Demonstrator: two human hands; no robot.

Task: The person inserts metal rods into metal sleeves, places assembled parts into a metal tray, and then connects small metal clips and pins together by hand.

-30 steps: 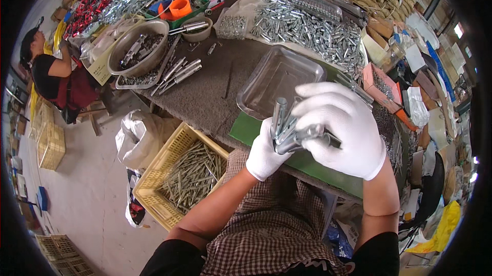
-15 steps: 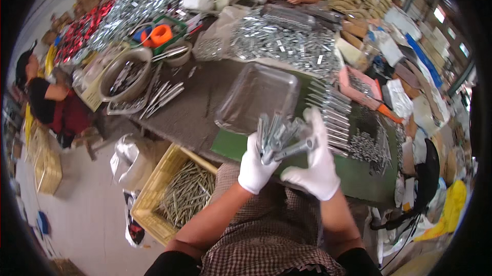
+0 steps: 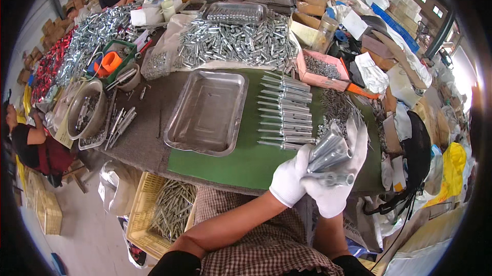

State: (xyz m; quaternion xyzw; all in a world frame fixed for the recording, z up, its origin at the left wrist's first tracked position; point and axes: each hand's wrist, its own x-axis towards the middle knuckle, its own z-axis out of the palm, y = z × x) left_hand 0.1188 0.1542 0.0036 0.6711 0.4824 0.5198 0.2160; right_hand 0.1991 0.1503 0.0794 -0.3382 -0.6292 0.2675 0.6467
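Observation:
Both of my hands wear white gloves and hold one bundle of shiny metal tubes (image 3: 330, 154) over the green mat's (image 3: 205, 165) near right edge. My left hand (image 3: 289, 178) closes on the bundle from its left side. Under and along its right side is my right hand (image 3: 330, 198), with fingers reaching up beside the tubes. The open tube ends point toward me. Just beyond my hands, a column of slim metal rods (image 3: 287, 114) with pointed left ends lies side by side on the mat. Small metal parts (image 3: 330, 114) are heaped right of them, partly hidden by my hands.
A steel tray (image 3: 207, 106) lies left of the rods. Behind it is a wide pile of metal pieces (image 3: 230, 40). A pink bin (image 3: 320, 78) stands back right, a grey tub (image 3: 92, 112) at left. Below the table edge sits a yellow crate (image 3: 138, 219) of rods. Co-workers sit across.
My hands have moved to the right with the tubes. The tubes were splayed, with my right hand spread beside them; now they lie together between both hands. The view has also shifted.

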